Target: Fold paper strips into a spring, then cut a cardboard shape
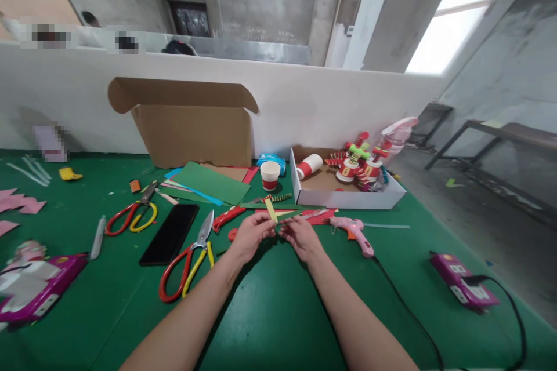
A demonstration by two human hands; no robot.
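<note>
My left hand (256,235) pinches a short yellow paper strip (270,209), which stands up from the fingertips. Between both hands runs a dark green paper strip (289,218), and my right hand (303,236) has its fingers closed on it. The two strips appear to meet at my left fingertips; how they join is hidden. Just beyond the hands lie a folded paper spring (279,198) and red paper (319,217). A red utility knife (228,218) rests left of my left hand, beside large scissors (203,237) with red and yellow handles.
A pink glue gun (354,232) with a cord lies at the right. Behind are a paper cup (270,176), coloured sheets (209,182), an open cardboard box (194,133) and a white tray (348,200) of paper-cup figures. At left are a phone (169,235) and smaller scissors (138,208).
</note>
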